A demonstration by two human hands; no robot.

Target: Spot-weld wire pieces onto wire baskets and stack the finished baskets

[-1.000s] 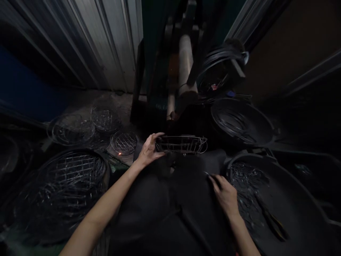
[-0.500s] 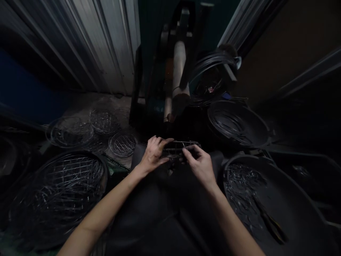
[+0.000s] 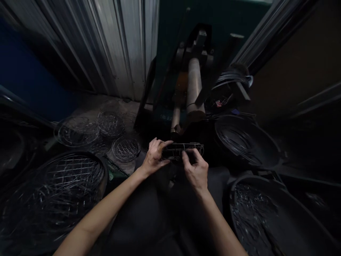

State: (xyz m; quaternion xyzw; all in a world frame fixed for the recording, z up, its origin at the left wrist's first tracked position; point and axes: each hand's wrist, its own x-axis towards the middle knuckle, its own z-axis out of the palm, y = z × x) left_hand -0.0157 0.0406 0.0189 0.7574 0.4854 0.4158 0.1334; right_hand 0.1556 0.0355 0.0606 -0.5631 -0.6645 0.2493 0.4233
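In front of the dark apron [image 3: 149, 213] is a small round wire frame [image 3: 174, 149], with two wire rims and short uprights between them. My left hand [image 3: 154, 154] grips its left side, thumb and fingers spread across the rims. At the near right side of the frame, my right hand [image 3: 196, 170] is closed in a pinch on a short piece of wire [image 3: 183, 146] that stands against the rims. Its fingertips are partly hidden in the dim light. Beyond the frame stands the green machine [image 3: 170, 89] with two thick round metal arms [image 3: 195, 81].
To the left sit a tub heaped with wire grids [image 3: 77, 170] and several round wire grids [image 3: 125, 148] on the floor. On my right are a basin of short wire pieces [image 3: 250, 202] and a basin of longer wires [image 3: 234, 138]. Corrugated metal sheeting [image 3: 114, 46] stands behind.
My view has shifted, so the machine appears lower and further right. My right hand has turned more upright at the frame. The left hand keeps its grip.
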